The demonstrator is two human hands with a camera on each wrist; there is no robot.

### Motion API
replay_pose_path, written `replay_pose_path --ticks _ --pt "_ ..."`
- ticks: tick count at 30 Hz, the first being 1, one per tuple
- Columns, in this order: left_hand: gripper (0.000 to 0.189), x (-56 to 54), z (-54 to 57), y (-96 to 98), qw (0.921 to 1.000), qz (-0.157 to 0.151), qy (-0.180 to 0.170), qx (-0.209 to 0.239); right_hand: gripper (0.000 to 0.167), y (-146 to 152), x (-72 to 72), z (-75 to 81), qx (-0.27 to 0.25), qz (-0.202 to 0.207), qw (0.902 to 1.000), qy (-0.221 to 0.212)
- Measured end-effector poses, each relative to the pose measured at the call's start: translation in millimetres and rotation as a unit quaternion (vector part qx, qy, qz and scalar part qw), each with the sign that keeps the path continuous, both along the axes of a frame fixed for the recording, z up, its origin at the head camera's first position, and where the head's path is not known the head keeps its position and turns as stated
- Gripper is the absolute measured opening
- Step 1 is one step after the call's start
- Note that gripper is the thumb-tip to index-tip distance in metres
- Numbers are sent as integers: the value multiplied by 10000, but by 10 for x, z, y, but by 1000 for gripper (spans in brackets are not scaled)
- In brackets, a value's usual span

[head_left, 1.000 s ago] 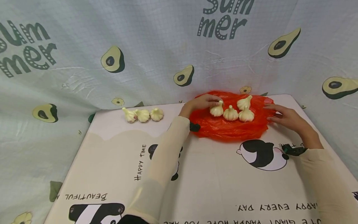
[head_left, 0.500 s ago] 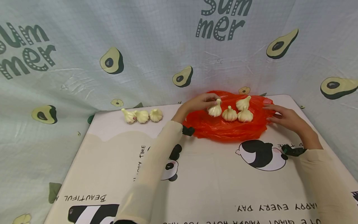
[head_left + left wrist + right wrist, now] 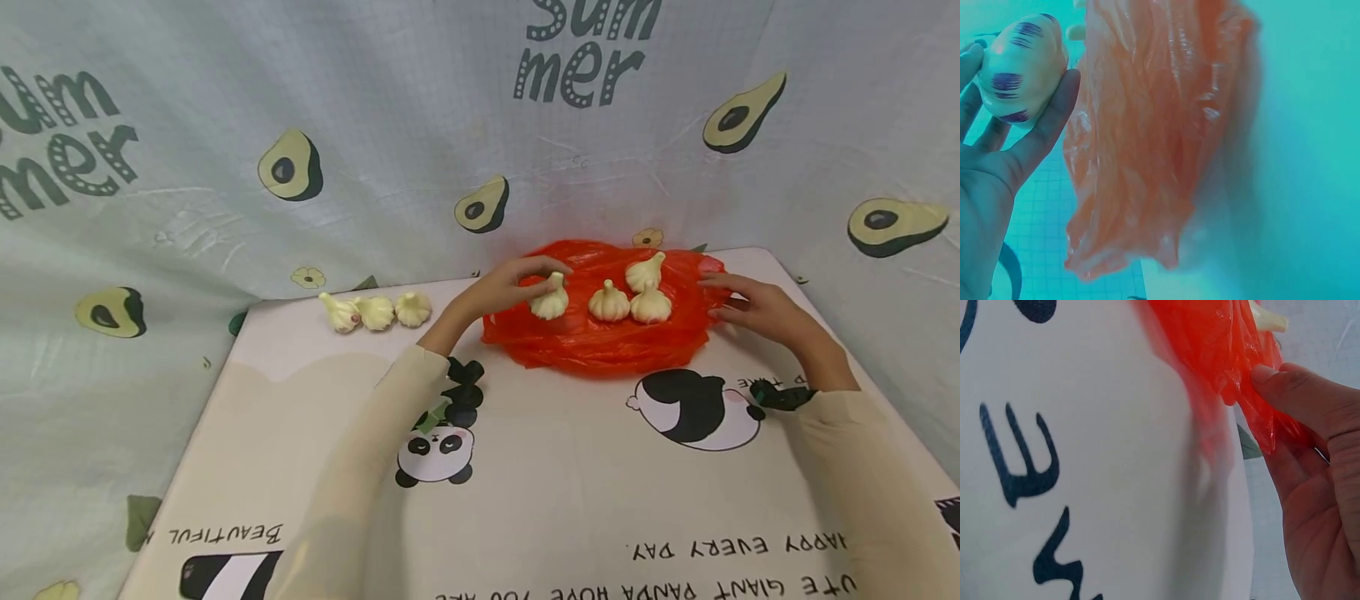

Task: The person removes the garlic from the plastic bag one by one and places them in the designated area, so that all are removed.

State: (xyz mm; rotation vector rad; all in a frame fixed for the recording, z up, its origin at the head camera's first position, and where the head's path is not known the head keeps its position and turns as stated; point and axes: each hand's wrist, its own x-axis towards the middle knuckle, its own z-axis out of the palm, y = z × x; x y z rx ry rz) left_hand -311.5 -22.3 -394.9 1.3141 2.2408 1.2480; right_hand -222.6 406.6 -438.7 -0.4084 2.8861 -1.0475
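My left hand [image 3: 504, 287] pinches a garlic bulb [image 3: 550, 302] over the left part of a crumpled red plastic bag [image 3: 592, 357]. In the left wrist view the bulb [image 3: 1025, 72], with purple streaks, sits between thumb and fingers. At the bag's right end, my right hand [image 3: 767, 312] holds the edge. The right wrist view shows its thumb [image 3: 1291, 387] on the red plastic [image 3: 1216, 344], with the other fingers partly hidden behind. On the bag rest three more bulbs: one at left [image 3: 609, 303], one at front right [image 3: 651, 307] and one behind [image 3: 643, 272].
At the back left of the table, three garlic bulbs [image 3: 376, 313] lie in a row. Printed pandas and lettering cover the pale tabletop [image 3: 540, 467]. Behind it hangs an avocado-patterned curtain [image 3: 390, 167], close to the table's back edge.
My left hand has drawn leftward with the garlic bulb, away from the other bulbs on the bag. The right hand has stayed at the bag's edge.
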Motion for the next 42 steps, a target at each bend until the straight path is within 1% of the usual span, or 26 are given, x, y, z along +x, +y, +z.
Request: replay_pose_path --ticks 4,8,13,18,21,25,28,32,36,39,42 --pt "32 96 27 -114 9997 39 155 162 55 -3 -5 6 17 -20 10000 -25" --pt "29 184 40 -223 9990 6 303 338 54 -2 -2 9 -1 -11 10000 -37" --pt "26 245 35 -341 9979 -4 408 503 54 3 9 15 -41 -3 10000 83" --pt "25 306 51 -452 9963 -35 547 668 54 7 21 22 -46 -30 10000 15" --pt "25 347 73 -516 9963 24 563 655 54 7 24 25 -40 -49 10000 -24" --pt "25 387 92 -597 9964 132 609 569 55 5 29 27 -50 -75 9999 -82" --pt "25 411 97 -660 9961 191 612 599 55 10 32 23 -75 -85 9999 -104" --pt "25 445 108 -739 9953 264 589 727 55 18 32 11 -118 -54 9999 -21" --pt "24 476 114 -818 9950 393 557 729 55 21 27 3 -121 -20 9999 43" --pt "24 496 120 -874 9948 475 545 711 55 22 21 1 -94 -51 9999 -10" --pt "25 503 114 -915 9939 496 630 753 55 19 17 5 -63 -84 9999 -86"
